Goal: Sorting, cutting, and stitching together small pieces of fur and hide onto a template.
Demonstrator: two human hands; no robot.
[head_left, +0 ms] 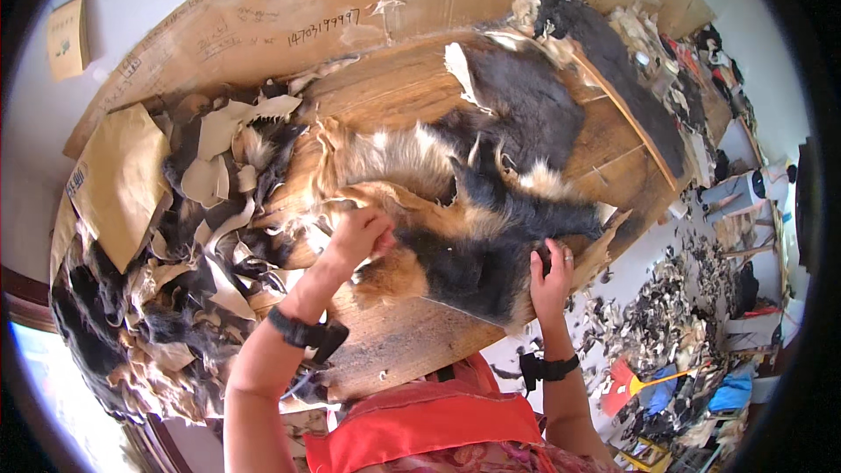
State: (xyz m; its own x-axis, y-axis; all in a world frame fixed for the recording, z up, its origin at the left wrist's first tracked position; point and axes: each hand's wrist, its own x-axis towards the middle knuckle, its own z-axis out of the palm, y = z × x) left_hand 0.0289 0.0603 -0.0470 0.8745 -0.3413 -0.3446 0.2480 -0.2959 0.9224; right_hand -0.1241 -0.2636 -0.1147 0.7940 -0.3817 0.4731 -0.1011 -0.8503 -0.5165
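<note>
A black and tan fur pelt point(469, 267) lies across the near part of a wooden table point(377, 355). At its left edge, over the orange-tan fur, my left hand point(357, 238) is closed with its fingers curled on the pelt; the fingertips are partly hidden. My right hand point(552, 278) rests on the pelt's right end with the fingers stretched out and apart. Just beyond lie a brown and cream pelt point(394, 158) and a dark grey-brown pelt point(526, 101). Both my wrists wear black bands.
Fur scraps point(188, 298) heap along the table's left side, with a brown paper bag point(123, 184) on top. A wooden stick point(626, 118) lies at the far right beside dark fur. Cardboard point(263, 17) lines the back. Fur bits and a red broom point(620, 388) are on the floor at right.
</note>
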